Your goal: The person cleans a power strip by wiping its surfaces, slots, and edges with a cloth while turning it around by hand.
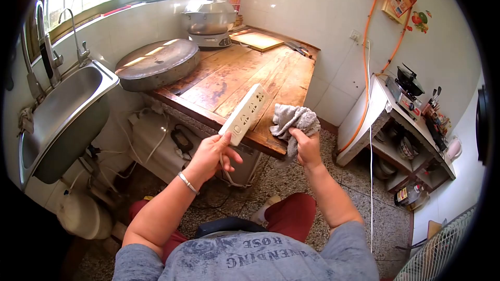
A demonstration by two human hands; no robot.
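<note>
A white power strip [245, 115] with several sockets and a switch slants up from my left hand [213, 156]. The fingers are closed round its lower end, and a cord hangs below them. My right hand [307, 147] grips a crumpled grey cloth [295, 119] to the right of the strip, with a gap between the two. Both things are held over the near right corner of a worn wooden countertop [229, 86]. The cloth covers part of the counter's edge, and I cannot tell whether it touches the wood.
A round grey lid [158, 64] and a steel pot [210, 16] stand on the counter, with a wooden board [257, 40] farther back. At left is a steel sink [78, 91]. An orange hose [363, 99] and a shelf unit [383, 143] are at right. A fan guard [442, 250] shows lower right.
</note>
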